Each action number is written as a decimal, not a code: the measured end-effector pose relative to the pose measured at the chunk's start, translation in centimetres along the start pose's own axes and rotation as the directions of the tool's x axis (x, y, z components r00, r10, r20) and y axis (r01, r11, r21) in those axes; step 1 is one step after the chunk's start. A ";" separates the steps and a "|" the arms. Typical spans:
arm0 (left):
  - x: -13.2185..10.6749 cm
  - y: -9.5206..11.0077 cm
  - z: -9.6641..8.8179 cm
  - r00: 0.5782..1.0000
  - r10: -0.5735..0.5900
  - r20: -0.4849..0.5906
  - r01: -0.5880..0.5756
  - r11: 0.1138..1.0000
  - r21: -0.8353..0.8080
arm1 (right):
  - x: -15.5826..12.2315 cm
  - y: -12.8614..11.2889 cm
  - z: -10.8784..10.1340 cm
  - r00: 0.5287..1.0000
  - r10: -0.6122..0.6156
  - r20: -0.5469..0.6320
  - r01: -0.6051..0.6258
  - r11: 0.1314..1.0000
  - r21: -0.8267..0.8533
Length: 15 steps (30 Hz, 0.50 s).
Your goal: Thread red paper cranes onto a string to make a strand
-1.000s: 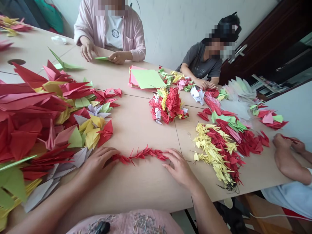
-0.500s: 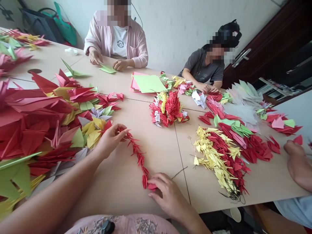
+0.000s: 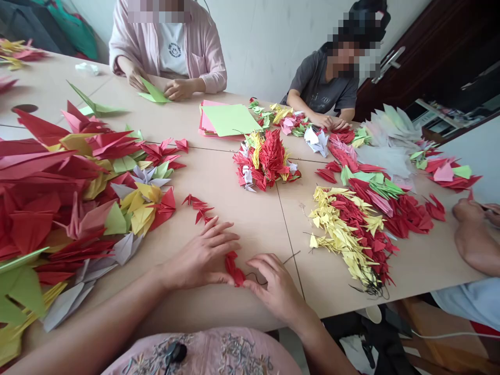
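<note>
Bare forearms (image 3: pixel 97 317), pale pink top (image 3: pixel 207 354)

Left hand (image 3: pixel 201 255) and right hand (image 3: pixel 277 284) uncovered, no sleeve in sight; grey and gold floral embroidery (image 3: pixel 242 357) across the chest of the top, a small black clip (image 3: pixel 175 352) fixed among the stitching.

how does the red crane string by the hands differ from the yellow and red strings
The red crane string is one all-red strand, while the yellow and red strings are many, bunched into a wide heap. The red string lies between the left hand and right hand; the heap lies clear of them. Both are paper cranes with dark thread showing.
</note>
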<state>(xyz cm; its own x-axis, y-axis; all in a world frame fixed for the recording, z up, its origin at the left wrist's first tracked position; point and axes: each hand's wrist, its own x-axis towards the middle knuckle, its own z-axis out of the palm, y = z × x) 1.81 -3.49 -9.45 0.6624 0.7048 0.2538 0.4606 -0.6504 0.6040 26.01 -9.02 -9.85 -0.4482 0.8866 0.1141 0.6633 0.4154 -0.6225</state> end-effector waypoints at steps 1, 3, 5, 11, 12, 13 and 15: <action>-0.1 0.1 0.1 0.996 0.045 0.079 -0.048 0.998 0.032 | 0.0 -0.4 0.1 1.000 -0.009 0.012 0.009 1.000 0.005; -0.2 -0.1 0.2 0.982 0.072 0.172 -0.088 0.992 0.087 | 0.0 -0.9 0.5 0.999 -0.023 0.024 0.023 1.000 0.007; -0.2 -0.3 0.4 0.982 0.064 0.178 -0.084 0.990 0.112 | 0.1 -1.2 0.9 0.999 -0.034 0.026 0.034 0.999 0.000; -0.1 -0.3 1.3 0.994 0.060 0.090 -0.074 0.984 0.164 | 1.0 -1.3 2.0 1.000 -0.021 -0.017 0.020 0.999 -0.037; -0.1 -0.4 1.3 0.996 0.053 0.076 -0.066 0.983 0.171 | 1.3 -1.2 2.1 0.999 -0.011 -0.031 0.010 0.999 -0.045; -0.1 -0.4 1.3 0.997 0.047 0.060 -0.057 0.982 0.178 | 1.5 -1.1 2.1 0.999 -0.002 -0.045 0.000 0.999 -0.053; -0.1 -0.7 1.2 1.000 0.026 0.017 -0.029 0.979 0.203 | 2.0 -0.8 1.9 0.997 0.013 -0.075 -0.018 0.998 -0.066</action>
<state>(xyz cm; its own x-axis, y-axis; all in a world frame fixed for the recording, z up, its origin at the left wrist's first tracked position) 2.16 -3.48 -10.82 0.6839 0.6828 0.2568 0.5518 -0.7145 0.4301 23.43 -8.01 -10.58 -0.3933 0.9048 0.1634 0.7093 0.4117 -0.5722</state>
